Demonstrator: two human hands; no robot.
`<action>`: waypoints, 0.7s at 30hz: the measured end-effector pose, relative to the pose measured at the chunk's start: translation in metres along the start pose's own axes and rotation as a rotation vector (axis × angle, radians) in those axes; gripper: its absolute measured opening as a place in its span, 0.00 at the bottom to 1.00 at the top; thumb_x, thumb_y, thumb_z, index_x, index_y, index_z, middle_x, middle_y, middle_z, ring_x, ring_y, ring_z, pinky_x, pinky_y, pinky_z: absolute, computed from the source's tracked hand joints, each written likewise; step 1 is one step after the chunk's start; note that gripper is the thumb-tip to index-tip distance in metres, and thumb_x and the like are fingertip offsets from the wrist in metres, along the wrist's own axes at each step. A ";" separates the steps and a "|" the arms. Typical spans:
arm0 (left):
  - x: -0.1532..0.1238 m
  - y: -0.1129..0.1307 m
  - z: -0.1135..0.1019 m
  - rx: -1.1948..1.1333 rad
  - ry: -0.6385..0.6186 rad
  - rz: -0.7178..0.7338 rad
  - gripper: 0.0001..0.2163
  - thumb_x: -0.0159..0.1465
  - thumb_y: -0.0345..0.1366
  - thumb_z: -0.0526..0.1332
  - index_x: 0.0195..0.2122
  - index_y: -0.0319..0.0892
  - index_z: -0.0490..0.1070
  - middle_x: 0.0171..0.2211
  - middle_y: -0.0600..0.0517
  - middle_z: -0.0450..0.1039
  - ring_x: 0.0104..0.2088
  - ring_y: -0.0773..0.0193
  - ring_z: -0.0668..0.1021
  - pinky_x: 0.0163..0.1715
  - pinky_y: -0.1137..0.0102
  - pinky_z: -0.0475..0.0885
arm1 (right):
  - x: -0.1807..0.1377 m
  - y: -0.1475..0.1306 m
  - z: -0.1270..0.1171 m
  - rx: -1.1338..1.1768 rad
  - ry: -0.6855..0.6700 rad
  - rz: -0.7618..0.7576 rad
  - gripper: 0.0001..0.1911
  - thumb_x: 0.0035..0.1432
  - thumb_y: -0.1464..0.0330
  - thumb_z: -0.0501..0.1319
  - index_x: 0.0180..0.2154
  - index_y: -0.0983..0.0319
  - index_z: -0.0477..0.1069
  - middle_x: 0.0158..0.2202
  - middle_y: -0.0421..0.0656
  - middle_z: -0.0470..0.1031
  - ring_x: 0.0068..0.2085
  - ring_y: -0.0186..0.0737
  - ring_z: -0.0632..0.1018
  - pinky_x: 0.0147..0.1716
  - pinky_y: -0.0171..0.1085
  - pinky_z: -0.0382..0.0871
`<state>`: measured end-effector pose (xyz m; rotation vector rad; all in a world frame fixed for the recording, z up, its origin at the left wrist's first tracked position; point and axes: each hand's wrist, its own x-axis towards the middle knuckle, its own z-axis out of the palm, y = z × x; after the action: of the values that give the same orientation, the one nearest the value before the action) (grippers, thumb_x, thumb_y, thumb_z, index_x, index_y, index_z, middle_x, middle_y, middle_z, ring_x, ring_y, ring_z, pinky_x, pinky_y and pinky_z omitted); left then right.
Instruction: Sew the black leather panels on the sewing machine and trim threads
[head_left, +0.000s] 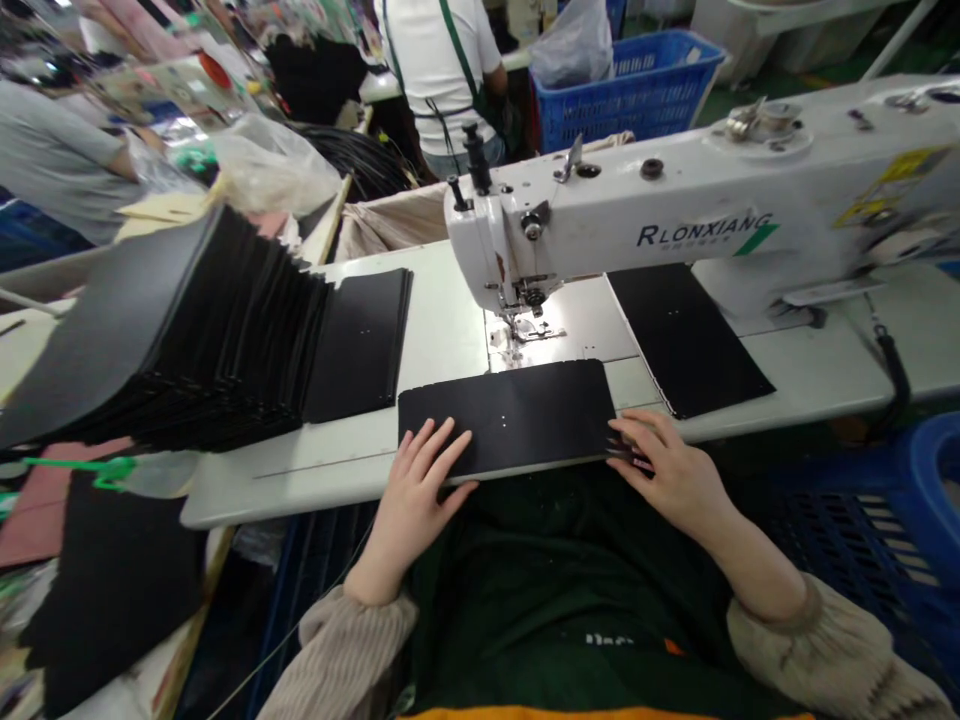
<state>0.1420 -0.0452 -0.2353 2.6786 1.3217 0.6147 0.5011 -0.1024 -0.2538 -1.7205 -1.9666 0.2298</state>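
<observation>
A black rectangular panel (pixel 517 412) lies flat on the sewing table (pixel 442 330), just in front of the needle of a white sewing machine (pixel 675 215). My left hand (pixel 420 478) rests on the panel's near left corner, fingers stretched flat and spread. My right hand (pixel 664 462) lies on the near right corner, fingers extended along the edge and slightly blurred. Neither hand holds anything.
A fanned stack of black panels (pixel 202 330) fills the table's left. Another black panel (pixel 686 340) lies to the right under the machine arm. Blue crates (pixel 622 85) stand behind; one (pixel 922 500) is at my right. A person in a white shirt (pixel 439 60) stands beyond.
</observation>
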 end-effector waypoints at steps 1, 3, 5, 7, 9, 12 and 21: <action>-0.003 -0.011 -0.007 -0.018 -0.055 -0.008 0.24 0.66 0.37 0.63 0.63 0.47 0.64 0.64 0.44 0.64 0.65 0.48 0.64 0.65 0.45 0.54 | 0.004 -0.001 -0.001 0.037 -0.017 -0.033 0.16 0.66 0.61 0.56 0.53 0.56 0.70 0.60 0.47 0.69 0.45 0.43 0.79 0.37 0.38 0.74; -0.010 -0.025 -0.022 -0.140 -0.099 -0.016 0.18 0.68 0.34 0.60 0.60 0.51 0.69 0.60 0.49 0.70 0.62 0.53 0.69 0.66 0.47 0.55 | 0.013 -0.002 -0.005 0.187 -0.033 -0.072 0.14 0.67 0.64 0.55 0.52 0.54 0.72 0.60 0.43 0.70 0.49 0.43 0.79 0.44 0.40 0.74; -0.017 -0.029 -0.040 -0.310 -0.030 -0.114 0.13 0.68 0.34 0.60 0.52 0.50 0.74 0.52 0.51 0.77 0.56 0.57 0.75 0.63 0.54 0.63 | 0.021 -0.004 -0.015 0.374 -0.029 -0.050 0.12 0.67 0.64 0.56 0.49 0.55 0.73 0.52 0.42 0.76 0.49 0.42 0.78 0.47 0.39 0.72; -0.019 -0.025 -0.059 -0.443 0.103 -0.288 0.08 0.66 0.35 0.63 0.45 0.48 0.78 0.44 0.52 0.80 0.48 0.59 0.79 0.54 0.61 0.71 | 0.027 -0.007 -0.028 0.496 -0.002 0.015 0.10 0.66 0.62 0.58 0.46 0.55 0.74 0.43 0.40 0.79 0.45 0.40 0.79 0.45 0.36 0.72; -0.017 -0.018 -0.076 -0.501 0.214 -0.451 0.06 0.63 0.38 0.67 0.40 0.45 0.78 0.38 0.52 0.80 0.42 0.59 0.80 0.45 0.67 0.74 | 0.033 -0.012 -0.039 0.535 0.040 0.078 0.09 0.65 0.61 0.59 0.42 0.56 0.75 0.37 0.38 0.77 0.40 0.38 0.78 0.41 0.34 0.71; -0.008 -0.009 -0.092 -0.590 0.273 -0.636 0.09 0.58 0.42 0.70 0.35 0.43 0.78 0.33 0.53 0.78 0.35 0.61 0.79 0.34 0.72 0.73 | 0.040 -0.019 -0.050 0.557 0.084 0.147 0.10 0.63 0.59 0.61 0.40 0.57 0.75 0.33 0.38 0.75 0.34 0.36 0.75 0.34 0.32 0.69; 0.012 0.000 -0.094 -1.018 0.230 -0.883 0.16 0.51 0.43 0.74 0.35 0.41 0.74 0.25 0.55 0.74 0.23 0.67 0.73 0.21 0.77 0.66 | 0.049 -0.023 -0.049 0.585 0.118 0.358 0.18 0.57 0.53 0.63 0.39 0.61 0.77 0.33 0.42 0.76 0.33 0.39 0.75 0.32 0.35 0.69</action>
<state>0.1112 -0.0446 -0.1457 1.1217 1.4707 1.0570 0.5015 -0.0695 -0.1893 -1.6185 -1.3132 0.7308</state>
